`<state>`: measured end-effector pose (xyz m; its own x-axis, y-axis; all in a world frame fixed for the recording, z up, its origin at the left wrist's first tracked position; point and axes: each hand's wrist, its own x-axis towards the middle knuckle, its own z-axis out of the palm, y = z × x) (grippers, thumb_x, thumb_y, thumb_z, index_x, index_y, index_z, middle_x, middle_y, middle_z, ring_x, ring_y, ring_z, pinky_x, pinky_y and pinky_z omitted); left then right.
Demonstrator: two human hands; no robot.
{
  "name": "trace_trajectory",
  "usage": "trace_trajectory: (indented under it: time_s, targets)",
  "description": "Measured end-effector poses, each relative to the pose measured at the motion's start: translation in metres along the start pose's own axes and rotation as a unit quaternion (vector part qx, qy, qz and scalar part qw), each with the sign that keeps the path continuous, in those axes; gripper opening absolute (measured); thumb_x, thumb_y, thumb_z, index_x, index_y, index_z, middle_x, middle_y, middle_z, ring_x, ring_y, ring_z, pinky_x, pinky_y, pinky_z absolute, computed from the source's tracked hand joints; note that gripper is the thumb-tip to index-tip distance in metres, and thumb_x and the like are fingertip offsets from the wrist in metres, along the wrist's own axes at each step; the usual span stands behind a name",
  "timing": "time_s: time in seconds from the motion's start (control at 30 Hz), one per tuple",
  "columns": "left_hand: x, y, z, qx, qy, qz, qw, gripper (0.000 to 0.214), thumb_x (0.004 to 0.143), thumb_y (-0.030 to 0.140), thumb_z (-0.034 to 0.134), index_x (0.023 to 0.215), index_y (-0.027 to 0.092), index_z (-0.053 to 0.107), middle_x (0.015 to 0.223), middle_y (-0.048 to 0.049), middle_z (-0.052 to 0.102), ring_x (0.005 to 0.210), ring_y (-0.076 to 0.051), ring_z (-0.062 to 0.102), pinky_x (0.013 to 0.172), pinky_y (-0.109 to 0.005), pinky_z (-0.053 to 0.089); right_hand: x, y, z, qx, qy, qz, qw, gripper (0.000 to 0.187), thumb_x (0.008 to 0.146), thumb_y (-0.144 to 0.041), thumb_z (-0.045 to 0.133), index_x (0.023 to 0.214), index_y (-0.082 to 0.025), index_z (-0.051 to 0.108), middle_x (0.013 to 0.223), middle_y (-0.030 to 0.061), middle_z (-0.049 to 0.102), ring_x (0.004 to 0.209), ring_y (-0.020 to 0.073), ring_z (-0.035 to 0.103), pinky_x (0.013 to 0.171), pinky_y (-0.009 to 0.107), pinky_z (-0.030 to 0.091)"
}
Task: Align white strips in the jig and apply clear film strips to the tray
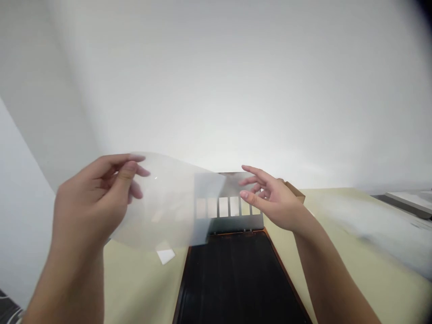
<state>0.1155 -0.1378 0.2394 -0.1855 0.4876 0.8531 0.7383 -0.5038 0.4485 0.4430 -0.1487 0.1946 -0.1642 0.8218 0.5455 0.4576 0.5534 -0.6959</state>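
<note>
Between finger and thumb, my left hand pinches the left edge of a thin, clear plastic sheet. The sheet bows in the air above the table, and its free right end hangs short of my other hand. My right hand has its fingers apart and holds nothing. Below and between the hands lies a flat black board with a reddish-brown rim. At its far end a dark upright panel stands, with a row of several pale rectangular openings, partly seen through the sheet.
A small white paper piece lies on the pale yellow-green table, left of the board. Behind my right hand is a brown cardboard box. Blurred clear plastic covers part of the right side. A white wall rises behind the table.
</note>
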Motion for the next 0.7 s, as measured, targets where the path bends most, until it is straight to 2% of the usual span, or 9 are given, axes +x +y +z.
trace_trajectory:
  time_s: [0.07, 0.13, 0.23, 0.33, 0.5, 0.6, 0.7]
  targets:
    - [-0.002, 0.008, -0.004, -0.019, -0.026, -0.004, 0.999, 0.026, 0.101, 0.041, 0.057, 0.114, 0.027, 0.074, 0.085, 0.0017, 0.070, 0.055, -0.009, 0.057, 0.048, -0.021, 0.044, -0.005, -0.009, 0.005, 0.043, -0.018, 0.015, 0.999, 0.055, 0.092, -0.060, 0.069, 0.142, -0.040, 0.058, 0.099, 0.0018, 0.068, 0.076, 0.0196, 0.064, 0.063, 0.038, 0.059]
    - [-0.003, 0.014, -0.005, -0.031, -0.028, -0.018, 0.999, 0.023, 0.099, 0.039, 0.059, 0.109, 0.025, 0.075, 0.080, 0.0015, 0.068, 0.049, -0.008, 0.051, 0.041, -0.021, 0.037, -0.007, -0.011, 0.007, 0.039, -0.011, 0.042, 0.998, 0.051, 0.091, -0.059, 0.071, 0.136, -0.036, 0.064, 0.085, -0.0008, 0.059, 0.067, 0.0159, 0.057, 0.058, 0.033, 0.053]
    - [-0.003, 0.022, -0.003, -0.055, -0.005, -0.041, 0.998, 0.020, 0.096, 0.037, 0.063, 0.107, 0.026, 0.075, 0.076, 0.0026, 0.066, 0.043, -0.007, 0.041, 0.037, -0.021, 0.030, -0.006, -0.009, 0.008, 0.030, -0.013, 0.069, 0.997, 0.039, 0.093, -0.055, 0.070, 0.122, -0.029, 0.071, 0.074, -0.0036, 0.045, 0.063, 0.0125, 0.046, 0.056, 0.028, 0.043]
    - [-0.004, 0.028, 0.002, -0.052, -0.002, -0.062, 0.997, 0.019, 0.094, 0.036, 0.064, 0.108, 0.028, 0.076, 0.076, 0.0035, 0.068, 0.043, -0.006, 0.039, 0.036, -0.020, 0.030, -0.002, -0.008, 0.008, 0.084, -0.037, 0.056, 0.994, 0.030, 0.096, -0.052, 0.068, 0.101, -0.023, 0.074, 0.068, -0.0049, 0.037, 0.061, 0.0114, 0.038, 0.054, 0.027, 0.035]
    - [-0.005, 0.023, 0.011, -0.085, 0.007, -0.046, 0.995, 0.023, 0.091, 0.027, 0.068, 0.114, 0.026, 0.070, 0.077, 0.0032, 0.069, 0.046, -0.007, 0.050, 0.037, -0.017, 0.030, 0.000, -0.005, 0.010, 0.179, -0.049, 0.041, 0.982, 0.027, 0.095, -0.048, 0.071, 0.099, -0.021, 0.071, 0.067, -0.0063, 0.039, 0.059, 0.0090, 0.035, 0.053, 0.026, 0.028]
    - [-0.005, 0.017, 0.015, -0.078, 0.017, -0.016, 0.997, 0.036, 0.091, 0.024, 0.070, 0.127, 0.026, 0.062, 0.087, 0.0031, 0.072, 0.046, -0.007, 0.055, 0.037, -0.017, 0.031, -0.001, -0.003, 0.012, 0.250, -0.047, 0.036, 0.966, 0.024, 0.095, -0.045, 0.074, 0.096, -0.021, 0.070, 0.064, -0.0078, 0.037, 0.055, 0.0069, 0.031, 0.051, 0.024, 0.024]
    - [-0.006, 0.016, 0.016, -0.054, 0.016, -0.008, 0.998, 0.033, 0.092, 0.023, 0.070, 0.123, 0.025, 0.060, 0.097, 0.0031, 0.072, 0.057, -0.008, 0.063, 0.043, -0.017, 0.039, -0.001, -0.005, 0.013, 0.301, -0.039, 0.036, 0.952, 0.022, 0.093, -0.042, 0.077, 0.093, -0.021, 0.069, 0.059, -0.0097, 0.033, 0.050, 0.0050, 0.027, 0.047, 0.023, 0.022]
